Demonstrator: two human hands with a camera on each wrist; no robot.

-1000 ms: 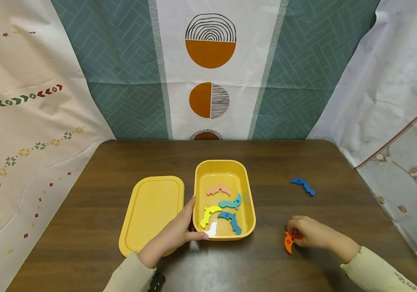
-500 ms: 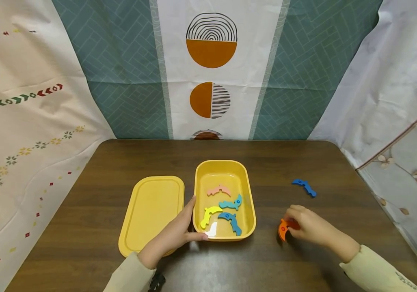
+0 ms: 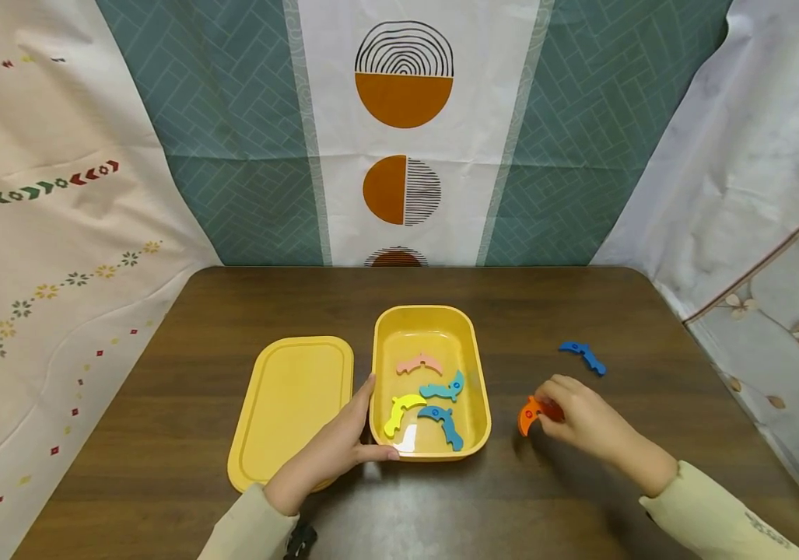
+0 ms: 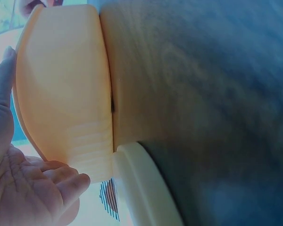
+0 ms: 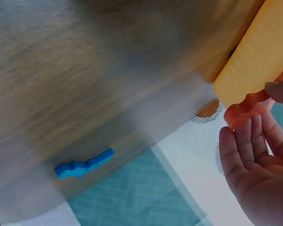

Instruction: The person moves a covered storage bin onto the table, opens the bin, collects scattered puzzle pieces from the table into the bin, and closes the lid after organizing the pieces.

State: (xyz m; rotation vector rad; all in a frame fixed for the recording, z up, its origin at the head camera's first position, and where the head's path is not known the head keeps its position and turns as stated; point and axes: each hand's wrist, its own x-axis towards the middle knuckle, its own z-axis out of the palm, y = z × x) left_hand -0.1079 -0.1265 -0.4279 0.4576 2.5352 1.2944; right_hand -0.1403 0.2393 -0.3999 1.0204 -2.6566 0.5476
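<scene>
My right hand (image 3: 577, 412) pinches an orange toy knife (image 3: 529, 414) with a curved blade, above the table, right of a yellow box (image 3: 481, 389). In the right wrist view, the toy knife's wavy handle (image 5: 245, 110) lies between thumb and fingertips. At the box's near left corner, my left hand (image 3: 336, 439) rests with its thumb along the front rim and fingers against the left side. Inside the box lie a pink toy knife (image 3: 418, 364), a yellow one (image 3: 401, 412), a teal one (image 3: 443, 389) and a blue one (image 3: 444, 425).
A dark blue toy knife (image 3: 583, 357) lies on the wooden table (image 3: 525, 311), beyond my right hand. Left of the box lies a flat yellow lid (image 3: 294, 404), partly under my left forearm. A patterned cloth (image 3: 252, 171) hangs behind the table's far edge.
My right hand has moved left and away from me, nearer the box, carrying the orange toy knife up off the table. My left hand and the box have stayed put.
</scene>
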